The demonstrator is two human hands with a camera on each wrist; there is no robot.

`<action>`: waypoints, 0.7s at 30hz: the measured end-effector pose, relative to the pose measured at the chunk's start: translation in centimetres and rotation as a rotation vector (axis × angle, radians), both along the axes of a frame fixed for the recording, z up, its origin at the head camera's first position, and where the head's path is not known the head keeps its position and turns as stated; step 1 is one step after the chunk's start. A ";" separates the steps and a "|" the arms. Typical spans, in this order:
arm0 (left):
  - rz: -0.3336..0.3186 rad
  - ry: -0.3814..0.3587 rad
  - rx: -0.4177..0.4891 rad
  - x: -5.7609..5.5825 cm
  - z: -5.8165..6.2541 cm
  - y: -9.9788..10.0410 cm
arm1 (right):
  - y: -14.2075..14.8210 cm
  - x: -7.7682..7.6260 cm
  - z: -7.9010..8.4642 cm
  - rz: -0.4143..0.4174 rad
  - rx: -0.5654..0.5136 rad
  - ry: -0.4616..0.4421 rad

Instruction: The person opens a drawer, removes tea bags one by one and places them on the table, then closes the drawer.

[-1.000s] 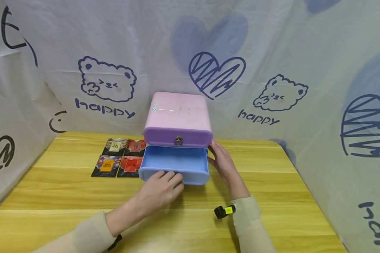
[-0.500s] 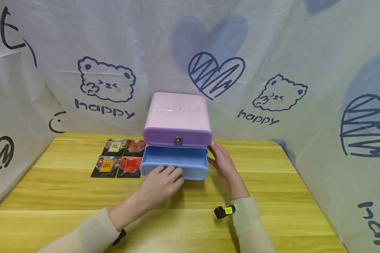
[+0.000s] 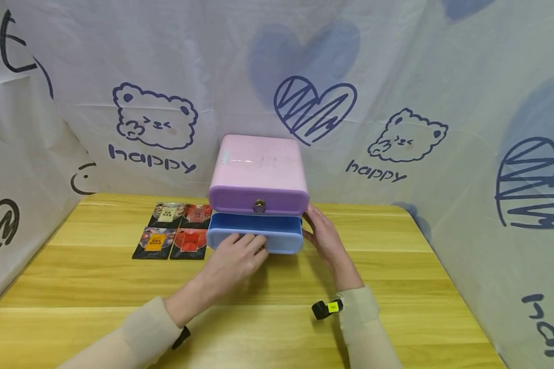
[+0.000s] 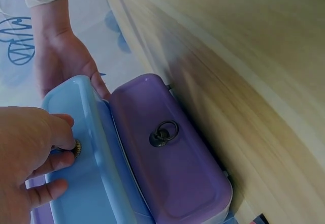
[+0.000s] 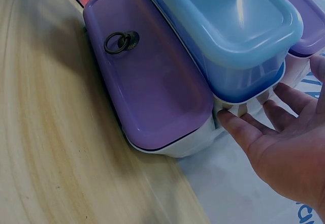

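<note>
The drawer (image 3: 283, 243) is light blue, the cabinet (image 3: 260, 161) pink, the backdrop (image 3: 240, 66) heart-patterned.

Glossy light-blue middle drawer (image 3: 282, 243), round-cornered and level, partway out of the pink, purple-fronted cabinet (image 3: 260, 164).

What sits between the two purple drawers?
The blue drawer, pulled partly out, sits between the lower purple drawer and the upper purple drawer; the right wrist view shows all three.

backdrop (image 3: 240, 66): "happy", twice in full | sachets (image 3: 181, 238): print too small
</note>
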State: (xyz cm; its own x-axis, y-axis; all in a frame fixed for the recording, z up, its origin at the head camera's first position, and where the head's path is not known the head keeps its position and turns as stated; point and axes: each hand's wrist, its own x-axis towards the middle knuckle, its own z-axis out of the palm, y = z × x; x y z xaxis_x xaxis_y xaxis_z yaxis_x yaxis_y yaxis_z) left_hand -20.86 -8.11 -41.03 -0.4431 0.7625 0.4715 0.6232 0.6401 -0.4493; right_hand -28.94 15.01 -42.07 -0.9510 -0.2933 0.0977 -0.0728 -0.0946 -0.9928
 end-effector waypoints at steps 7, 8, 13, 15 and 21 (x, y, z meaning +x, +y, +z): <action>0.029 -0.036 0.010 -0.9 -0.1 0.2 | 0.1 0.0 0.0 -0.011 0.006 -0.004; 0.031 -0.044 0.016 -1.1 -0.1 0.2 | 0.1 0.0 0.0 -0.007 0.003 -0.003; 0.033 -0.077 0.056 -1.8 -0.3 0.3 | 0.1 0.0 -0.1 -0.007 0.008 -0.011; 0.033 -0.090 0.075 -2.0 -0.3 0.4 | 0.1 0.0 -0.1 -0.013 0.009 -0.016; 0.060 -0.111 0.106 -2.7 -0.3 0.5 | 0.0 0.0 0.0 0.006 -0.025 0.000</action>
State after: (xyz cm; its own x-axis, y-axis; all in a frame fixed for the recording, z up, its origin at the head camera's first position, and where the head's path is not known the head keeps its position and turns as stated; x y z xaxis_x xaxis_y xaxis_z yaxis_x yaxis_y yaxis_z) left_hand -23.55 -7.62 -41.38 -0.5401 0.6820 0.4932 0.6249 0.7174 -0.3078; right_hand -28.94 14.96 -42.07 -0.9492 -0.2967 0.1045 -0.0716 -0.1197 -0.9902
